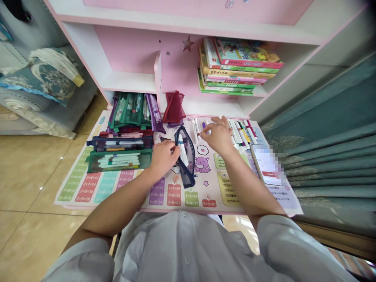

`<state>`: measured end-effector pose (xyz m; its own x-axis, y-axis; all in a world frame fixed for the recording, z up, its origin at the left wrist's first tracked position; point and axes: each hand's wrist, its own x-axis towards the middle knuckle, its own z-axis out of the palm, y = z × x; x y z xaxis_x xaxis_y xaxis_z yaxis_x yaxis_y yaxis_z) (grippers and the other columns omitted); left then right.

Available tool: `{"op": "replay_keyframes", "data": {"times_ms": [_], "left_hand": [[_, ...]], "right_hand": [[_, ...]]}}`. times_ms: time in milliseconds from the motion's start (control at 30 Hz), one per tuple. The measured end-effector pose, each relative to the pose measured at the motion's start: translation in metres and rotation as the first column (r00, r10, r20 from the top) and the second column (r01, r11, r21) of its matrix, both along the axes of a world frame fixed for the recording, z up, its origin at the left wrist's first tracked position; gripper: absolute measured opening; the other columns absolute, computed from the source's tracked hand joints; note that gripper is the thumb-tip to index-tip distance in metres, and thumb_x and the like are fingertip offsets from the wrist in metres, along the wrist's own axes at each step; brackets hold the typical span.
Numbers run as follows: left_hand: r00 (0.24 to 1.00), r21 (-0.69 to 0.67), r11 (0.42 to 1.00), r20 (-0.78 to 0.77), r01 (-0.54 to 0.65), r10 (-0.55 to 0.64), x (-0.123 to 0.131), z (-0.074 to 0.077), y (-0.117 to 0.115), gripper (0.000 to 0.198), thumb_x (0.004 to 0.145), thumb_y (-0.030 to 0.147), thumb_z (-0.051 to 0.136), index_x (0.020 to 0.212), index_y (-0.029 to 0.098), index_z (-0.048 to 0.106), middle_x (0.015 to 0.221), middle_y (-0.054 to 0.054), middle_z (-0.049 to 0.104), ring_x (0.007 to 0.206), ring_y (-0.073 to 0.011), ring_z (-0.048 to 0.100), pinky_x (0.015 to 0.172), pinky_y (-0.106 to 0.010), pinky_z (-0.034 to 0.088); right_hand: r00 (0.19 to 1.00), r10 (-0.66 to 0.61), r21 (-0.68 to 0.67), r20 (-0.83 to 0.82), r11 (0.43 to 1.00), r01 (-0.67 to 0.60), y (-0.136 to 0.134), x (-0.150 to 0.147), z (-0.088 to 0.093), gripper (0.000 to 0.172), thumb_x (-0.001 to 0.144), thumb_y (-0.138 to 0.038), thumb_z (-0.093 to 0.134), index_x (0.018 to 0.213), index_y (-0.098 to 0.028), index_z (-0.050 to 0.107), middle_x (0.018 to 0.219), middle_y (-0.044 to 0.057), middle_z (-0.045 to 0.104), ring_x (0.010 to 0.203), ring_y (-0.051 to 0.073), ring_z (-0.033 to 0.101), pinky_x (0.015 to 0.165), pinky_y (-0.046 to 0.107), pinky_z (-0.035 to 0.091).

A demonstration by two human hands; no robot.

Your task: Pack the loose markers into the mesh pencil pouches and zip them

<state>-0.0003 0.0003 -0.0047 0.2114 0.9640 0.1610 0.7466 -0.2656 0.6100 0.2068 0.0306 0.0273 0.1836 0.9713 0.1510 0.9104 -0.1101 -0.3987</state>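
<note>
A navy mesh zip pouch (190, 174) lies on the desk mat with its mouth apart. Inside it are white markers (182, 150), one with a blue band. My left hand (164, 156) grips the pouch's left edge between thumb and fingers. Over the loose markers to the right, my right hand (219, 135) hovers with its fingers bent and apart. A purple-capped marker (204, 125) lies by its fingertips; whether they touch it I cannot tell. Two white markers (196, 130) lie left of that hand, and a row of mixed-colour markers (242, 133) is to its right.
Filled mesh pouches, a green one (117, 161) in front, are stacked at the left. Red mesh pouches (174, 107) lie at the back. A phone (266, 164) rests near the right edge. Books (235, 72) are piled on the pink shelf (129, 80) behind.
</note>
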Motion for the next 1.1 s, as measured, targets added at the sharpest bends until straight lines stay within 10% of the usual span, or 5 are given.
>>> {"op": "replay_keyframes", "data": {"times_ms": [233,733,1100], "left_hand": [[1.0,0.016,1.0,0.001,0.007,-0.007,0.0,0.0,0.0,0.03,0.09,0.022,0.054,0.06,0.021,0.052,0.093,-0.006,0.074,0.093,-0.0213,0.068,0.084,-0.033,0.048],[1.0,0.006,1.0,-0.012,0.007,-0.007,0.0,0.001,0.0,0.028,0.09,0.023,0.054,0.062,0.021,0.055,0.092,-0.006,0.074,0.094,-0.022,0.068,0.085,-0.034,0.049],[1.0,0.004,1.0,0.0,0.006,-0.006,-0.001,0.001,0.0,0.03,0.091,0.023,0.055,0.061,0.021,0.052,0.095,-0.006,0.074,0.095,-0.0222,0.068,0.085,-0.034,0.048]], "right_hand": [[0.969,-0.176,-0.139,0.175,0.97,0.201,0.027,0.036,-0.017,0.029,0.079,-0.023,0.056,0.098,-0.015,0.077,0.153,0.017,0.046,0.15,0.045,0.02,0.109,0.078,0.025],[0.935,-0.141,-0.27,0.325,0.934,0.235,0.042,0.042,-0.05,0.045,0.085,-0.034,0.054,0.12,-0.009,0.07,0.155,0.021,0.042,0.152,0.044,0.013,0.111,0.074,0.025],[0.983,-0.073,-0.082,0.166,0.993,0.088,0.011,0.014,-0.005,0.022,0.077,-0.03,0.06,0.083,-0.016,0.076,0.155,0.015,0.044,0.151,0.045,0.017,0.11,0.076,0.025]]}}
